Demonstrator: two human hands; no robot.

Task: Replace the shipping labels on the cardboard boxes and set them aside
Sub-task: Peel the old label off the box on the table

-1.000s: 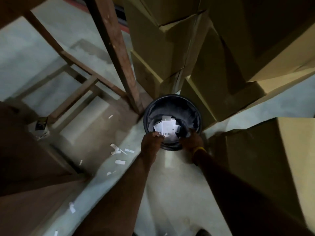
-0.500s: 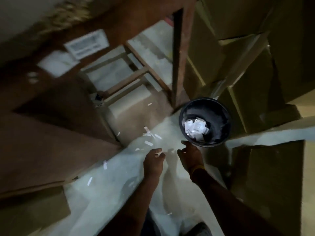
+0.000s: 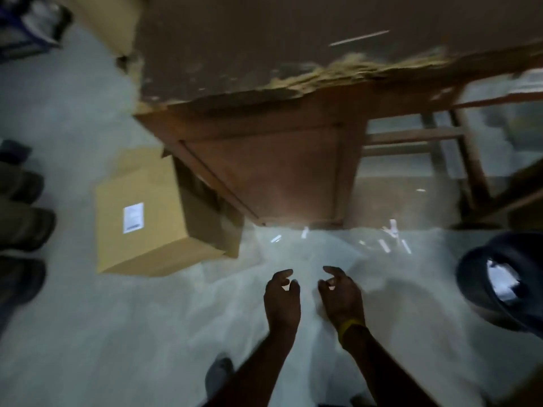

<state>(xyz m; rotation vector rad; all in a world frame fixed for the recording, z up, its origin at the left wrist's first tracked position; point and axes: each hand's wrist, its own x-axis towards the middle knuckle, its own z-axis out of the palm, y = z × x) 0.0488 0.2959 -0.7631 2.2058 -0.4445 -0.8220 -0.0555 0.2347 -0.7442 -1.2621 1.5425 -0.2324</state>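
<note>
Hands (image 3: 311, 292) withdrawn from round bin (image 3: 505, 277), empty.

Both hands off the bin (image 3: 499, 277) now: left hand (image 3: 282, 301) & right hand (image 3: 340, 298) hang over bare floor, fingers loosely curled, holding nothing. View swung left (blurry); bin at right edge, labelled cardboard box (image 3: 147, 212) now in sight.

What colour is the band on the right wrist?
Yellow: the thin wristband shows best in the head view.
</note>
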